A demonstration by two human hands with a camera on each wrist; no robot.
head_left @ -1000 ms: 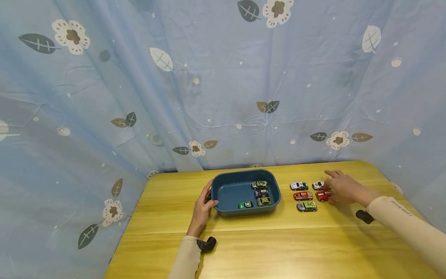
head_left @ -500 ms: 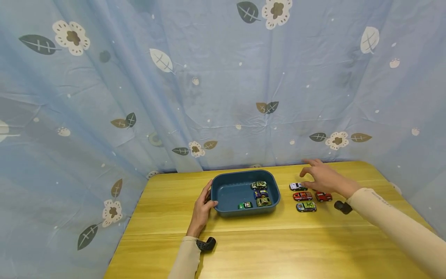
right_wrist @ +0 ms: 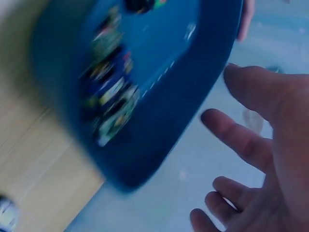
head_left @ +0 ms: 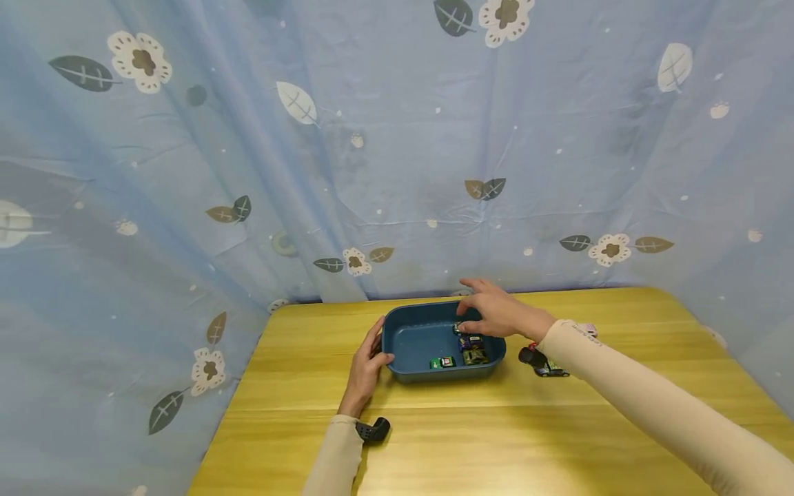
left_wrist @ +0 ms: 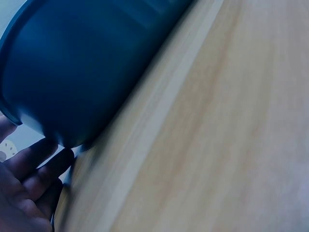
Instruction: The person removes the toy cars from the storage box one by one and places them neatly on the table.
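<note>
A dark blue plastic bin [head_left: 428, 377] stands on the table, holding several toy cars. A small green toy car [head_left: 442, 362] lies near its front wall; at its right end sit a purple toy car [head_left: 469, 342] and an olive one [head_left: 475, 356]. The left hand [head_left: 364, 365] grips the bin's left end, thumb over the rim and fingers against the outer wall. Above the bin's right end hovers the right hand [head_left: 499, 311], partly covering another car. In the right wrist view its thumb and fingers are spread apart with nothing between them.
Right of the bin, more toy cars lie on the wooden table [head_left: 434, 441], mostly hidden by the right forearm; a patterned car [head_left: 551, 372] and a whitish one [head_left: 588, 329] peek out. A blue floral curtain [head_left: 397, 151] hangs behind the table.
The right hand has swept left from the loose cars on the table to above the bin's right end. The left hand stays on the bin. The view has shifted slightly.
</note>
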